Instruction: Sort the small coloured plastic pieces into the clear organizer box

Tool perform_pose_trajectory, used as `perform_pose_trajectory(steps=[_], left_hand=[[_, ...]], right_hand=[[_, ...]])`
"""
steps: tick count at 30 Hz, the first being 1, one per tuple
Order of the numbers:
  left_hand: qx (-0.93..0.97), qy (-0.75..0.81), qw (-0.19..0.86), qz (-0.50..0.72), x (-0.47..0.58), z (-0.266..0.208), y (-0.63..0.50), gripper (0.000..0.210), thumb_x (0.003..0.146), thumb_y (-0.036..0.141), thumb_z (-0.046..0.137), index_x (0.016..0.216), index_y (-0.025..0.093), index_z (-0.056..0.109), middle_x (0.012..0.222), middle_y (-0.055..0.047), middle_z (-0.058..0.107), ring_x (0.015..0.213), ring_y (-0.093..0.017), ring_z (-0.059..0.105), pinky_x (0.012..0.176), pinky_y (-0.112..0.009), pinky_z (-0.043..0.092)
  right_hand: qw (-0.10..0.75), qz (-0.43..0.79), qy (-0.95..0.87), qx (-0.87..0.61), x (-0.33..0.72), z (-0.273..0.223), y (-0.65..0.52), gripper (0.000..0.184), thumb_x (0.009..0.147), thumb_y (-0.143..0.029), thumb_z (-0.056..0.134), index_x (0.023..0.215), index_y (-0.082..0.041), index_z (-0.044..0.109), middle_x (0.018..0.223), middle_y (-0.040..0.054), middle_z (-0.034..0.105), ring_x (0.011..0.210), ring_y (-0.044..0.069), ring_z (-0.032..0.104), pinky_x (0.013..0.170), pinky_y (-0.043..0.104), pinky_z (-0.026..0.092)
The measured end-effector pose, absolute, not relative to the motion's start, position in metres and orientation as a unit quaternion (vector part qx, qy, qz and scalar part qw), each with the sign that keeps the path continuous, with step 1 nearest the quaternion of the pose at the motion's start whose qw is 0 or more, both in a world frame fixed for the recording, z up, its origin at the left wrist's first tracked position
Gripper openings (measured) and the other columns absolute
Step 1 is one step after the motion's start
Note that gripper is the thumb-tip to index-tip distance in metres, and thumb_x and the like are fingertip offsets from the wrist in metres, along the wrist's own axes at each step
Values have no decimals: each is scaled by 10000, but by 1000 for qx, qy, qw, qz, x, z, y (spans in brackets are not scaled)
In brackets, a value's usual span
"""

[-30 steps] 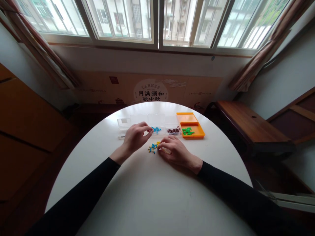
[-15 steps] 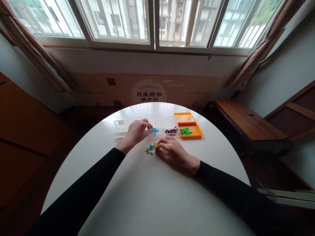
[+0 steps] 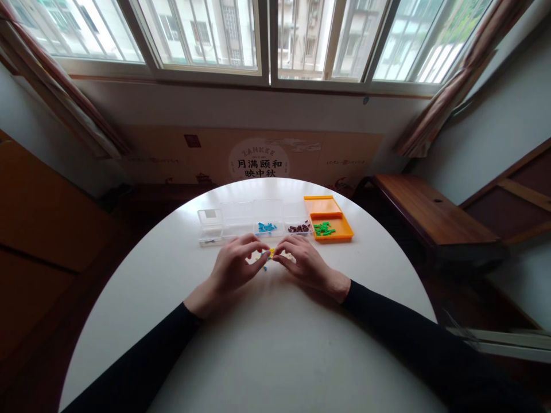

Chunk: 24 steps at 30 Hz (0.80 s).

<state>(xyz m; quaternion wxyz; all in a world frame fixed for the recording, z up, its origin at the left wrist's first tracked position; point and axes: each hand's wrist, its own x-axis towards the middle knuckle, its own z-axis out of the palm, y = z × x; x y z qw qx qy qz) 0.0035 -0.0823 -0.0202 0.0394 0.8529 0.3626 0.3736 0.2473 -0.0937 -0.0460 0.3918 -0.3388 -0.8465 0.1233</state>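
Here, the left hand (image 3: 231, 261) and right hand (image 3: 306, 263) curl over small yellow and blue pieces (image 3: 272, 251) on the surface (image 3: 258, 350), grip unclear; crowded fingertips (image 3: 276, 252) could scatter some.

Bright windows (image 3: 206, 34), glare on table (image 3: 275, 332), dim edges

Your left hand (image 3: 232, 261) has left the boxed blue pieces (image 3: 267, 228), now in full view. It has come to the blue-and-yellow pile (image 3: 272, 252), close beside your right hand (image 3: 306, 263).
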Motion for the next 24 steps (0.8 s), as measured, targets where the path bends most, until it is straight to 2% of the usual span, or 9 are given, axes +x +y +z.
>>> perform_pose_trajectory(steps=[7, 11, 15, 24], left_hand=[[859, 317, 71, 395, 2, -30, -97, 82, 1004, 237, 750, 1027, 253, 828, 941, -23, 782, 695, -130, 656, 748, -296, 565], [862, 315, 66, 391, 4, -29, -96, 59, 1006, 286, 779, 1008, 249, 824, 921, -22, 783, 664, -122, 636, 746, -302, 570], [860, 319, 69, 392, 4, -30, -94, 133, 1051, 316, 743, 976, 246, 829, 882, -27, 771, 661, -123, 634, 709, -287, 564], [848, 322, 100, 408, 0, -29, -94, 122, 1050, 299, 752, 1001, 234, 841, 901, -44, 770, 685, -128, 640, 667, -267, 547]], right_hand=[[402, 150, -841, -331, 246, -47, -95, 133, 1140, -336, 672, 1057, -241, 713, 1052, 63, 757, 1038, 254, 686, 992, 432, 507], [402, 147, -842, -329, 247, -47, -95, 107, 1134, -317, 680, 1066, -242, 714, 1062, 63, 758, 1047, 256, 688, 1001, 435, 509], [405, 143, -841, -329, 247, -45, -96, 81, 1134, -279, 668, 1082, -248, 723, 1060, 63, 760, 1043, 257, 691, 1000, 439, 511], [415, 144, -837, -326, 246, -42, -97, 49, 1109, -281, 712, 1082, -249, 737, 1063, 57, 767, 1042, 256, 705, 995, 437, 517]])
